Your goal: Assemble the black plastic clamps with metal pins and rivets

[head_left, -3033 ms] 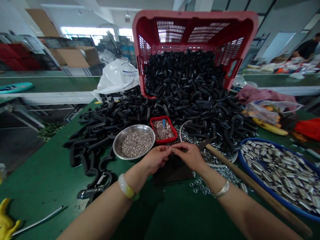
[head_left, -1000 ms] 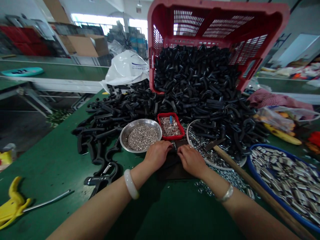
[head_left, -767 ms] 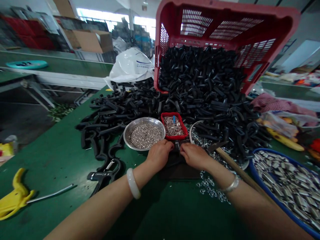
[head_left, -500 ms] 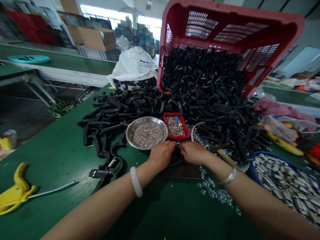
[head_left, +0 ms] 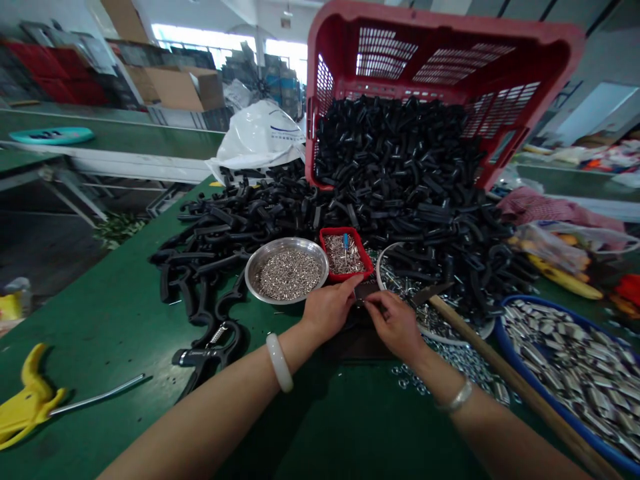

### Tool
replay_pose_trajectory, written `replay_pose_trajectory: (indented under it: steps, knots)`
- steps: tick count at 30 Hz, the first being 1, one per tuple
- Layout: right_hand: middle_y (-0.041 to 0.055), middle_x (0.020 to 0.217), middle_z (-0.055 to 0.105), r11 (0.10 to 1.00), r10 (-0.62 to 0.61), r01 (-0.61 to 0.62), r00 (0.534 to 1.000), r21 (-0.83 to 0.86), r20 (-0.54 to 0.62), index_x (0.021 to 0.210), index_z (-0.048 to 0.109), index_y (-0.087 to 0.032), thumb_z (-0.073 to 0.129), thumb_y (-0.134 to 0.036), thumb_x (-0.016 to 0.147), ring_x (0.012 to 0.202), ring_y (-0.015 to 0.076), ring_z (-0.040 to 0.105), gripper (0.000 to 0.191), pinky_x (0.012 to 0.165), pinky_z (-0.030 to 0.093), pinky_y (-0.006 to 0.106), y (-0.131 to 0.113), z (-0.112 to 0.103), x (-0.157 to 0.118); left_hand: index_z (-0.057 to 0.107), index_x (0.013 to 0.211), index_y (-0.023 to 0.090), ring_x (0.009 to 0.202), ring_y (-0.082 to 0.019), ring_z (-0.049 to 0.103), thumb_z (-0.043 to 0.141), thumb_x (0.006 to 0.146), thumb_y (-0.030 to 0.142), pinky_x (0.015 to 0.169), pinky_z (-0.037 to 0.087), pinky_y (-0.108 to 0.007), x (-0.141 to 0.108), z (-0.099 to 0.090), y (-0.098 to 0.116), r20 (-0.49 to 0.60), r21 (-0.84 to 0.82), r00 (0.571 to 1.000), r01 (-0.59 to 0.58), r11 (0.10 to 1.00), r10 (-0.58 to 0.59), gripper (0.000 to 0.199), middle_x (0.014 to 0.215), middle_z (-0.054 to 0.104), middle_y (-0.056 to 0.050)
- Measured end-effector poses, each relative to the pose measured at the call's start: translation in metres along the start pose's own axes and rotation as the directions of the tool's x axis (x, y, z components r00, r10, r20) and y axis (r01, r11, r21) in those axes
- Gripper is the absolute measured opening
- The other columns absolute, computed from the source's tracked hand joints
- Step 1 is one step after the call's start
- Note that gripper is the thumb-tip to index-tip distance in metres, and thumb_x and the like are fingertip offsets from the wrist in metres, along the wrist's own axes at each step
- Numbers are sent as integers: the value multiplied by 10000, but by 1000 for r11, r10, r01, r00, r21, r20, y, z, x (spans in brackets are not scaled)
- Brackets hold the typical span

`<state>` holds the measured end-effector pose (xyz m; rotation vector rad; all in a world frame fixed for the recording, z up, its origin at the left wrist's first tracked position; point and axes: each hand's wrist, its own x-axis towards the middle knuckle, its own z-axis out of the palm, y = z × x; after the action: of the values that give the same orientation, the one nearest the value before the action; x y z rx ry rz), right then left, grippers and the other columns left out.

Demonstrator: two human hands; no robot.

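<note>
Dark metal piece (head_left: 366, 291) sits between the hands, above a dark mat (head_left: 357, 348) on the green bench (head_left: 100, 347). Left hand (head_left: 327, 310) reaches toward it from the left; right hand (head_left: 394, 325) curls in just below it. Whether either grip is clamped on it cannot be told. Just beyond lie a red tray of pins (head_left: 345, 255) and a steel bowl of small metal beads (head_left: 287, 275). Blue printing on a white plastic bag (head_left: 257, 137) is too small to read.

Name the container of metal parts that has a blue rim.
The large round tray at far right, full of silvery metal pieces; the steel bowl and the small red tray have no blue.
</note>
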<state>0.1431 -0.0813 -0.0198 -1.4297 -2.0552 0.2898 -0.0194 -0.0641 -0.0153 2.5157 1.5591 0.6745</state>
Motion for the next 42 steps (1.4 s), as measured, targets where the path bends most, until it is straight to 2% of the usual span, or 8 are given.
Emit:
replay_pose_trajectory:
  steps: [3,10,18,21,26,32,37,42]
  knots:
    - [61,874,578,993,-2,17,992,117,-125,864,546,-193,450,-244,831,841,172,547,113,674,459,279,14,-4,-13,321,1294,269,755,-132,622,491,823,239,595,452,-233,6,5,0,9,32,997,-83,996,83,502,930,667,18]
    - [67,864,582,989,-63,75,994,126,-91,873,543,-192,470,-204,814,828,180,548,95,705,472,323,28,-8,-25,281,1319,267,704,-134,619,458,843,266,561,449,-227,9,10,-11,43,153,969,-248,957,244,508,868,667,-3]
    - [81,909,592,991,-131,131,991,-21,-10,888,559,-175,439,-189,814,907,187,532,141,814,435,355,24,-28,-28,202,1352,230,715,-146,594,377,835,136,629,478,-271,12,-6,-6,266,229,836,-538,811,479,554,872,631,-36]
    - [116,998,589,953,-41,36,999,-300,-9,944,588,-153,412,-217,812,962,228,520,229,835,420,394,31,-63,-41,203,1358,223,737,-152,591,372,826,114,664,482,-285,12,-12,-6,322,201,828,-534,821,460,568,902,626,-44]
    - [136,846,623,673,290,-198,957,-713,8,949,634,-188,412,-265,738,713,266,578,316,575,462,419,76,-117,-95,458,1213,231,876,-150,582,369,868,226,748,481,-284,3,-11,-12,249,83,895,-401,912,371,356,1025,619,-58]
    - [116,849,646,826,404,-325,911,-460,82,998,588,-145,482,-333,739,685,219,616,337,618,507,363,109,-137,-126,525,1155,215,1012,-141,548,387,866,330,871,441,-289,-7,-14,-12,229,-59,889,-394,917,397,341,1178,568,-38]
    - [106,833,664,888,453,-441,887,-128,88,1100,525,-150,505,-431,762,591,187,623,440,462,507,284,68,-138,-123,481,1202,232,1048,-159,535,453,820,365,879,436,-298,-14,-19,-3,296,-30,904,-314,949,309,406,1258,505,-30]
    - [54,1067,634,967,227,-206,964,-149,136,1337,311,-282,424,-347,828,775,193,646,526,612,550,295,29,-122,-120,443,1229,238,1050,-184,527,506,773,300,884,433,-314,-24,-16,6,290,11,939,-195,981,183,465,1308,452,-22]
